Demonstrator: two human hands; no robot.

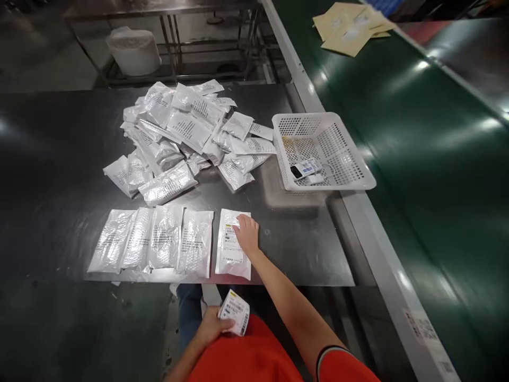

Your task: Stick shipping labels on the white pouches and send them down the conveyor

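Observation:
My right hand (247, 233) rests flat on the upper right part of a white padded mailer (226, 268), its fingers stretched over the surface. A printed shipping label (231, 246) with a yellow mark is on that mailer, partly hidden by my fingers. Close to my body, my left hand (212, 324) grips a stack of shipping labels (236, 312), thumb on top; its thickness is hard to tell. Left of the labelled mailer, several other bubble mailers (165, 236) lie side by side along the table's front edge, printed text showing on them.
A heap of white mailers (186, 127) covers the back of the dark metal table (47, 185). To its right, a white perforated basket (345, 154) holds a small device (305, 168). A green conveyor belt (417, 175) runs along the right, carrying tan envelopes (350, 32).

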